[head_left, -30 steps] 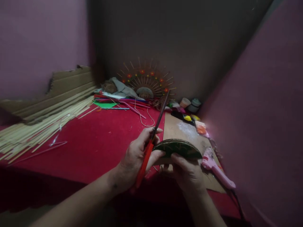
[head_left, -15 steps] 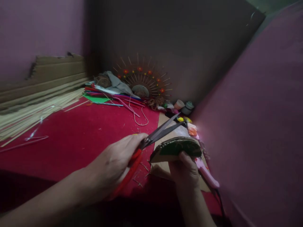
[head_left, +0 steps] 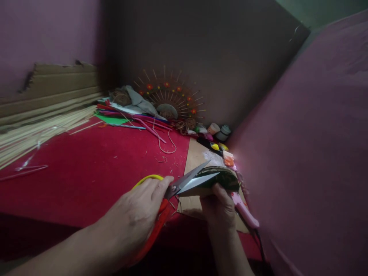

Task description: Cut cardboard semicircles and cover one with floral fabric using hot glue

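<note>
My left hand is wrapped round a pair of scissors with red-orange and yellow handles. Their blades stand apart, pointing right, and overlap the left part of a half-round cardboard piece in this view. I cannot tell whether the cardboard lies between the blades. My right hand grips that piece from below, thumb on its dark green face. Its upper edge is curved, and layers show along the rim.
A red cloth covers the table. Bamboo sticks lie left, below torn cardboard. A stick fan decoration leans at the back. A pink glue gun with a cord lies right, on a cardboard sheet.
The scissors have come down and their blades now overlap the cardboard piece, where before they were above it. The yellow handle has come into sight. The whole view has shifted slightly.
</note>
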`<state>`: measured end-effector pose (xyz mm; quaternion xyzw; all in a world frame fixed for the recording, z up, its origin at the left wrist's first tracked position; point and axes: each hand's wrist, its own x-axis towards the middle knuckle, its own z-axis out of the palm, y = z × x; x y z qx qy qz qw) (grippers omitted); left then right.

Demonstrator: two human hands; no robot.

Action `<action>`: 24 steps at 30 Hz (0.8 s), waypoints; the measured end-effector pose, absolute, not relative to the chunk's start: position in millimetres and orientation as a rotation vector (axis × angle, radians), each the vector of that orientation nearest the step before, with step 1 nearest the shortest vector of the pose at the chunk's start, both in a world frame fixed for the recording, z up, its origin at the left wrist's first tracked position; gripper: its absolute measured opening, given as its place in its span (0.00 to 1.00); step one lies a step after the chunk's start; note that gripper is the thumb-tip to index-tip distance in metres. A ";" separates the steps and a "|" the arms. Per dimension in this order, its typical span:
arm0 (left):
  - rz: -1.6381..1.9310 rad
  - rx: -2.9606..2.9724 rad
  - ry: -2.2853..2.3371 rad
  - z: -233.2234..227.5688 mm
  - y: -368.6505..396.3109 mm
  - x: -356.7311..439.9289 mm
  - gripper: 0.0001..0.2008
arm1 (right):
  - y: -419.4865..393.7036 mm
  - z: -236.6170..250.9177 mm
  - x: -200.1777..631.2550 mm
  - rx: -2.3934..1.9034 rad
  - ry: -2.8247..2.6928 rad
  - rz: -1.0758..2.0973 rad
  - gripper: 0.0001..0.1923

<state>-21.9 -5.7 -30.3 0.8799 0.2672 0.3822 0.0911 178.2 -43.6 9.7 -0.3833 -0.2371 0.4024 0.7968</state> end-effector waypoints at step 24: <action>0.956 3.012 0.857 -22.6 5.2 -27.2 0.17 | -39.3 8.0 173.2 -0.752 -0.329 0.879 0.24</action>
